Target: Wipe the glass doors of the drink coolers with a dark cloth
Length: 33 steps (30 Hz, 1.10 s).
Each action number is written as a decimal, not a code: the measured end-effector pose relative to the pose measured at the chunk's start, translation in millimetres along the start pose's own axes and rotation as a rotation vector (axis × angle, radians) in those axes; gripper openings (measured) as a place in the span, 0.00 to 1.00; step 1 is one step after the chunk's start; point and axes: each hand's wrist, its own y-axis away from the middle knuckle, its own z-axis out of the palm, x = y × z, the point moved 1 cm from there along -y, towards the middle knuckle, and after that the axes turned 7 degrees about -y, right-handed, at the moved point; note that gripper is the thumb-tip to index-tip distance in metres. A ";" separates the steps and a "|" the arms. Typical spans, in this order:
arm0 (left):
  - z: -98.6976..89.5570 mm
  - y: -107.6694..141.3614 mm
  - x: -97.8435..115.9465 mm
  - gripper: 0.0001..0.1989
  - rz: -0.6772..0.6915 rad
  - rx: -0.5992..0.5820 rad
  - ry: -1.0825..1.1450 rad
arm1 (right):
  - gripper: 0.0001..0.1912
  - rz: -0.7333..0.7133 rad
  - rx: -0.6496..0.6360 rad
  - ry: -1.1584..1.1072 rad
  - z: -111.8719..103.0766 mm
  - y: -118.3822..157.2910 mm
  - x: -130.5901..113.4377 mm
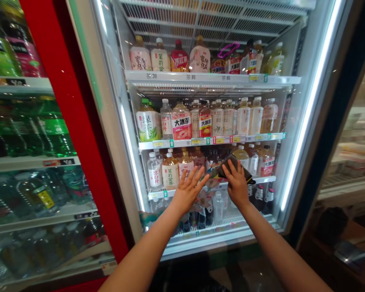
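My left hand (190, 188) is spread with its fingers apart at the glass front of a drinks fridge, before the lower shelf (200, 187). It holds nothing. To its right, my right hand (235, 178) presses a dark, folded cloth-like thing (246, 173) against the glass, with the fingers over its left part. Behind the glass, a bottle with a cream label (170, 172) and a clear bottle (154, 172) stand left of my left hand. A pink-labelled bottle (266, 162) is right of my right hand.
Rows of bottles fill the middle shelf (176, 143) and upper shelf (213, 78). A red frame (76, 121) separates a second fridge with green bottles (53, 125) on the left. At the right, blurred shelves (349, 150) stand behind a dark frame.
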 end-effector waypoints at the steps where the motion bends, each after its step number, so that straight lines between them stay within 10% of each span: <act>1: 0.3 6.5 -3.7 0.57 -0.012 -0.015 -0.004 | 0.50 0.013 0.028 0.003 -2.4 -4.9 3.6; 6: 5.9 24.3 -18.4 0.58 -0.121 -0.112 -0.019 | 0.47 0.182 0.158 0.035 7.9 15.8 -3.0; 13: 12.4 25.8 -20.1 0.60 -0.141 -0.144 0.013 | 0.49 -0.083 -0.079 0.032 22.8 1.9 -49.1; 19: 16.5 29.1 -17.7 0.57 -0.150 -0.064 0.032 | 0.48 0.183 0.127 0.000 29.3 13.9 -48.9; 25: 16.5 28.7 -16.9 0.56 -0.144 -0.043 0.032 | 0.50 -0.081 -0.100 -0.007 35.5 -7.0 -71.0; 33: 19.2 26.1 -15.5 0.60 -0.148 -0.052 0.061 | 0.47 0.191 0.176 0.003 31.7 12.5 -51.7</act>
